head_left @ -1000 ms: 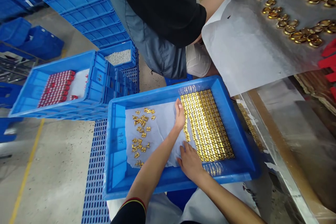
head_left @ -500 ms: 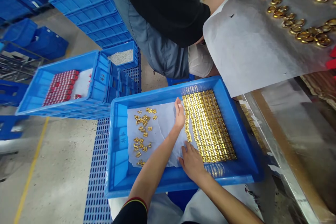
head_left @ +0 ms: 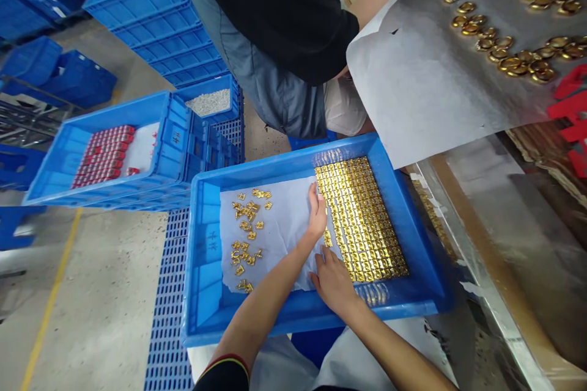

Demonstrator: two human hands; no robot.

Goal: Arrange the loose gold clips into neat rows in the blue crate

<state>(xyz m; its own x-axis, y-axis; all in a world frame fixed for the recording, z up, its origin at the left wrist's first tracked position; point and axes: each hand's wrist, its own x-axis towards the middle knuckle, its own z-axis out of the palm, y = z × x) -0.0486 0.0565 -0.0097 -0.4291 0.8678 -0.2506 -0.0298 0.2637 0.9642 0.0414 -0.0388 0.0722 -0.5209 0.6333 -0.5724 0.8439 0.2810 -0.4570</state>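
A blue crate (head_left: 202,256) lies across my lap, lined with white paper (head_left: 284,220). Tight rows of square gold pieces (head_left: 367,220) fill its right part, while loose gold pieces (head_left: 247,211) lie scattered at the left. My left hand (head_left: 317,212) rests on edge along the leftmost, partial row, fingers extended and nothing seen in it. Just below, my right hand (head_left: 332,275) touches the lower end of that row with its fingertips, palm down, fingers apart.
Stacked blue crates (head_left: 142,6) and a crate of red pieces (head_left: 103,153) stand at the left. A person in a dark shirt (head_left: 279,12) sits ahead. At right, gold rings (head_left: 509,61) lie on a paper-covered table (head_left: 413,104).
My left hand has moved slightly down along the partial row, toward my right hand. My right hand stays at the row's lower end. The whole view has shifted a little.
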